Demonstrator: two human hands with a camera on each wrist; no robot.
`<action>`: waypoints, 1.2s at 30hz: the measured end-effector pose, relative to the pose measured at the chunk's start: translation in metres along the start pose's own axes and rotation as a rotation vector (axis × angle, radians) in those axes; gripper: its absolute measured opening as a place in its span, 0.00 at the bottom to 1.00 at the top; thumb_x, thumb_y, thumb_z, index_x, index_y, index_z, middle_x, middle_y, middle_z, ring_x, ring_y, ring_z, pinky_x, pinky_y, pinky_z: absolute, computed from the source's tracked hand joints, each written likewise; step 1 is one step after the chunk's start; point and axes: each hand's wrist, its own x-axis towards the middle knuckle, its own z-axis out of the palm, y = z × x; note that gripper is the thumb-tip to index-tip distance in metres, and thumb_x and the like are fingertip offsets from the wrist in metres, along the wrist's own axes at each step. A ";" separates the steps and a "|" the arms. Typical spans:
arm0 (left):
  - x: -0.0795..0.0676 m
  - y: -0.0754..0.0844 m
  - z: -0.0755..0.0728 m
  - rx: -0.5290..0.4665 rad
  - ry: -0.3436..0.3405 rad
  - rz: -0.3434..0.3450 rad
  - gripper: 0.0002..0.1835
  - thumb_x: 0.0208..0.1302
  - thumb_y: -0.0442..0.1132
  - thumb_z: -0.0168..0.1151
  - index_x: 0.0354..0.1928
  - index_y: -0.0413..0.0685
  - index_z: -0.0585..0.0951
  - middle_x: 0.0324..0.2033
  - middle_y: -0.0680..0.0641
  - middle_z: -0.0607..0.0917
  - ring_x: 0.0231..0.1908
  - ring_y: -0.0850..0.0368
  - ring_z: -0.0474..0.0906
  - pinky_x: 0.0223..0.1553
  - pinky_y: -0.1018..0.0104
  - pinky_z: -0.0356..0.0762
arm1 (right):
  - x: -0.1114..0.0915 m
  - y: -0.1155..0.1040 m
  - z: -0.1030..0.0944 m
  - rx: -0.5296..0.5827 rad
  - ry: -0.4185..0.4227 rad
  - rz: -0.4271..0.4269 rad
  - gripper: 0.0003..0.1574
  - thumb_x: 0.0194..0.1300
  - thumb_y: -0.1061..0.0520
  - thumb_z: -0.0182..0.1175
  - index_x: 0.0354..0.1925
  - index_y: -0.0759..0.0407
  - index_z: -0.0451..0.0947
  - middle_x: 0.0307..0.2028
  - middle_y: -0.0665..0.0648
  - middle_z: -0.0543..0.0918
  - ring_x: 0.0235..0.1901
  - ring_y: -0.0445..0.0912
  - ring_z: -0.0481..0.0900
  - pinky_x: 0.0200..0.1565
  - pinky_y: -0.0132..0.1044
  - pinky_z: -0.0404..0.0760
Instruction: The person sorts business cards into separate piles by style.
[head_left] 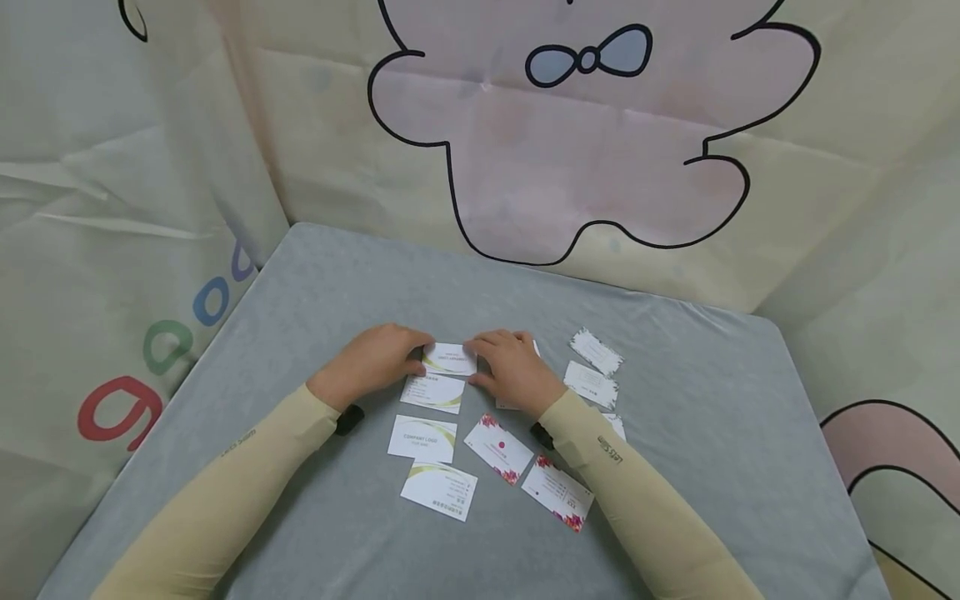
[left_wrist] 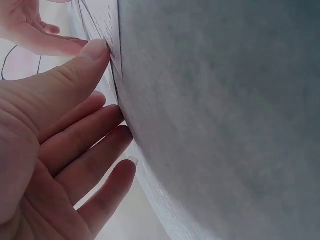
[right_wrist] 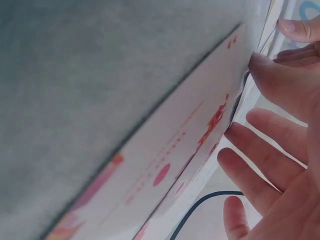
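Observation:
A white business card (head_left: 450,358) with a yellow-green curve lies on the grey cloth between both hands, topmost in a column of similar cards. My left hand (head_left: 375,360) touches its left edge, with thumb and forefinger spread at the corners. At the right edge is my right hand (head_left: 517,367), fingers extended and thumb low. Below are another curved-pattern card (head_left: 433,393), a company-logo card (head_left: 422,437) and a tilted card (head_left: 440,490). The left wrist view shows the left hand (left_wrist: 65,125) with loosely extended fingers; the right wrist view shows the right hand (right_wrist: 280,130) likewise.
Two pink-flowered cards (head_left: 498,448) lie slantwise near the right forearm. Further right, cards with grey speckled edges (head_left: 596,351) form another column, partly hidden by the right arm. Other cards show partly beneath the right hand. Grey cloth (head_left: 360,275) covers the table; printed curtains surround it.

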 end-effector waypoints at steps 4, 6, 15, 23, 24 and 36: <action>0.002 0.000 -0.001 -0.002 -0.011 -0.005 0.16 0.60 0.42 0.74 0.50 0.51 0.85 0.41 0.52 0.88 0.37 0.57 0.80 0.43 0.59 0.80 | 0.002 0.000 0.000 -0.014 -0.001 0.004 0.31 0.67 0.44 0.66 0.66 0.48 0.76 0.63 0.51 0.79 0.65 0.49 0.74 0.63 0.55 0.66; 0.003 0.000 -0.001 0.002 -0.013 -0.005 0.15 0.60 0.42 0.74 0.49 0.51 0.84 0.40 0.52 0.88 0.36 0.58 0.79 0.43 0.59 0.80 | 0.003 0.000 0.000 -0.018 -0.001 0.004 0.31 0.67 0.44 0.66 0.66 0.48 0.76 0.63 0.50 0.79 0.64 0.48 0.74 0.63 0.55 0.65; 0.008 -0.001 -0.005 0.002 -0.023 0.000 0.17 0.60 0.45 0.74 0.49 0.51 0.84 0.41 0.52 0.87 0.38 0.57 0.80 0.43 0.57 0.80 | 0.006 0.001 -0.001 -0.031 0.005 0.005 0.30 0.68 0.46 0.66 0.66 0.49 0.76 0.61 0.51 0.80 0.63 0.48 0.74 0.63 0.55 0.66; 0.014 -0.006 -0.005 -0.033 -0.028 0.010 0.22 0.59 0.44 0.75 0.54 0.49 0.83 0.46 0.51 0.87 0.44 0.56 0.80 0.49 0.55 0.79 | 0.005 0.003 0.001 0.007 0.028 0.046 0.35 0.69 0.47 0.65 0.70 0.47 0.70 0.61 0.50 0.79 0.65 0.47 0.73 0.62 0.54 0.66; 0.016 -0.007 -0.005 -0.032 -0.026 0.010 0.23 0.59 0.44 0.75 0.56 0.49 0.82 0.48 0.50 0.87 0.46 0.55 0.81 0.51 0.55 0.79 | 0.005 0.003 0.001 0.011 0.034 0.048 0.35 0.69 0.47 0.65 0.71 0.47 0.69 0.62 0.50 0.79 0.65 0.47 0.73 0.62 0.54 0.66; 0.040 -0.023 -0.019 -0.027 -0.049 -0.025 0.29 0.59 0.44 0.75 0.63 0.47 0.80 0.55 0.47 0.86 0.53 0.52 0.82 0.56 0.53 0.79 | 0.034 0.013 -0.010 0.100 -0.005 0.097 0.38 0.70 0.48 0.64 0.73 0.49 0.65 0.67 0.54 0.75 0.64 0.49 0.76 0.65 0.48 0.75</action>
